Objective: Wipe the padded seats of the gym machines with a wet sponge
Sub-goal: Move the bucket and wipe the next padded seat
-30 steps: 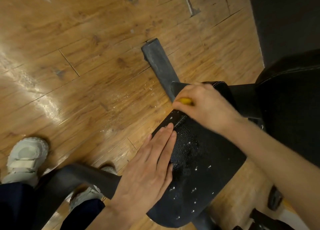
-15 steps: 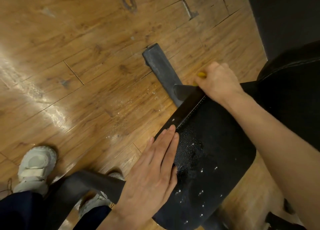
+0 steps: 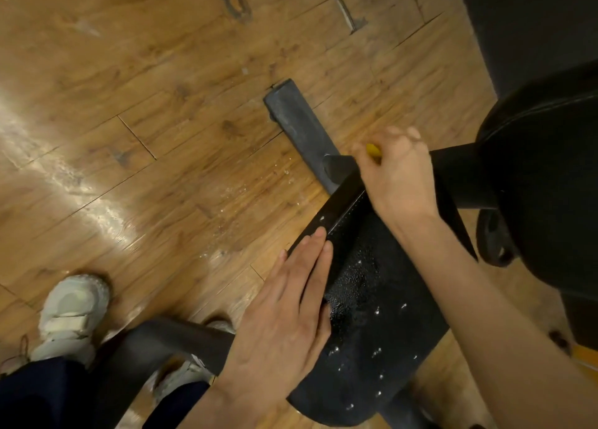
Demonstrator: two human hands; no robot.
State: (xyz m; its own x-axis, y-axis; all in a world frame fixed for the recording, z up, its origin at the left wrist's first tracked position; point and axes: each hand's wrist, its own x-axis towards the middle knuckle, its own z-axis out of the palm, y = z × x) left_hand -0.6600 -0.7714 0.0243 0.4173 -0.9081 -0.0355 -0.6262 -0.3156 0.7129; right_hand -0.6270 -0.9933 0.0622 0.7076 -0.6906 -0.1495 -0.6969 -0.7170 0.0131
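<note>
Head view, looking down: a black padded seat (image 3: 372, 315) on a gym machine stood over a wooden floor (image 3: 145, 137). The left hand (image 3: 284, 318) lay flat on the seat's near edge, fingers (image 3: 310, 260) straight and together, steadying it. The right hand (image 3: 398, 176) was at the seat's far end, fingers curled and clamped on a yellow sponge (image 3: 373, 150), of which only a sliver showed past the knuckles. Between the two hands, the pad glistened with water beads, so most of this seat looked already wiped; the far edge seemed the last part. A second dark pad (image 3: 543, 170) rose right of the sponge hand, seemingly still dry. Droplets speckled the floor left of the sponge. No containers were visible. A pale shoe (image 3: 74, 312) stood well left of the flat hand.
</note>
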